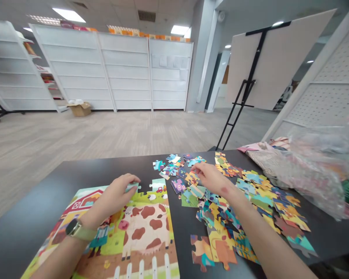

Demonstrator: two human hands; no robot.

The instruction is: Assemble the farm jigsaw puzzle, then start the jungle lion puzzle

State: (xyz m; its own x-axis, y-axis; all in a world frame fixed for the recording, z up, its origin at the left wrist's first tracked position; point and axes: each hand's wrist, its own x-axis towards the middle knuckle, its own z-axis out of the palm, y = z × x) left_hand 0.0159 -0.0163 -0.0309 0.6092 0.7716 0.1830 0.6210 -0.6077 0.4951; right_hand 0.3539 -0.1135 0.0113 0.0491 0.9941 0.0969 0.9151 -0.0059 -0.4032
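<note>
A mostly joined jigsaw puzzle [147,228] lies on the left of the table, picturing a spotted cow, a red barn and a white fence. At its top edge a gap shows between sky pieces. My left hand [120,193] is closed on a light blue puzzle piece [133,187] beside that gap, thumb and fingers around it. My right hand [209,177] reaches over loose pieces, fingers bent and drawn together. Its fingertips are next to an orange puzzle piece [192,178]; what they grip, if anything, is hidden. A purple piece [178,185] lies just left of it.
Many loose puzzle pieces [258,197] overlap across the right of the black table [101,172]. A clear plastic bag [314,174] rests at the right edge. Beyond stand a board on a black easel [235,112], white shelves [125,73] and a cardboard box [80,109].
</note>
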